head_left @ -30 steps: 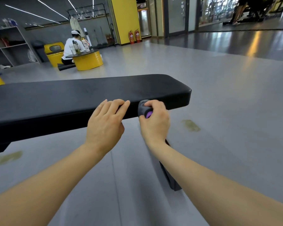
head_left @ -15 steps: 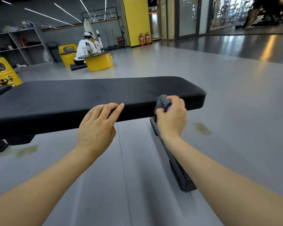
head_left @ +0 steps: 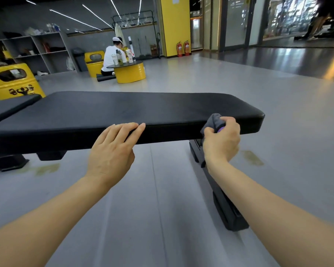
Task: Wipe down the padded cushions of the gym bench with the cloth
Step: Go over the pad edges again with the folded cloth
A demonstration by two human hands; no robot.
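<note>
The right hand (head_left: 221,140) curls around a bunched grey cloth (head_left: 214,121), with a bit of purple showing between the fingers, and presses it against the near edge of the black bench pad (head_left: 124,110), close to the pad's right end. The left hand (head_left: 112,151) lies further left on the same near edge, its fingers straight and together, their tips resting on the top of the pad and the palm against its side; it holds nothing. The pad runs left to right across the view, and a second black cushion (head_left: 10,106) meets it at the far left. Under the right hand a black frame foot (head_left: 227,212) stretches along the grey floor (head_left: 162,209) toward the near side, and another dark support (head_left: 6,162) sits under the left part of the bench. Far beyond the bench, a person in white (head_left: 110,56) sits beside a round yellow table (head_left: 130,73) carrying bottles. A yellow drum (head_left: 14,81) stands at far left, grey shelves (head_left: 37,49) behind it, and two red extinguishers (head_left: 183,48) stand by a yellow pillar (head_left: 174,26).
</note>
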